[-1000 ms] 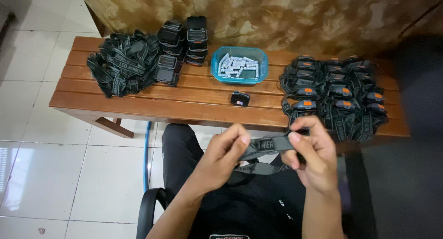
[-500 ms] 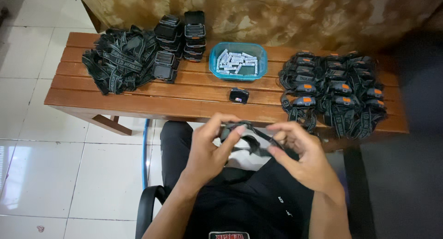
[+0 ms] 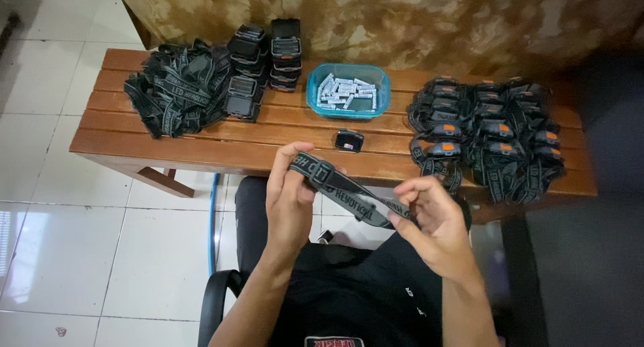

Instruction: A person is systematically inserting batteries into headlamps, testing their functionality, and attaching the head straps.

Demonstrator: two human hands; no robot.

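Observation:
A grey and black elastic head strap (image 3: 345, 189) is stretched between my two hands above my lap. My left hand (image 3: 290, 194) pinches its upper left end, thumb on top. Its lower right end sits in my right hand (image 3: 433, 216), whose fingers curl around it. Just beyond my hands, a small black lamp body (image 3: 349, 140) lies alone near the front edge of the wooden slatted bench (image 3: 215, 146).
A loose pile of straps (image 3: 178, 85) lies at the bench's left, next to stacks of black lamp bodies (image 3: 268, 55). A blue tray (image 3: 348, 92) of small white batteries sits mid-bench. Assembled headlamps (image 3: 490, 136) are heaped at the right. White tile floor lies to the left.
My hands have moved apart, pulling the strap out into a longer diagonal line. My left hand rose toward the bench edge; my right hand dropped lower and to the right.

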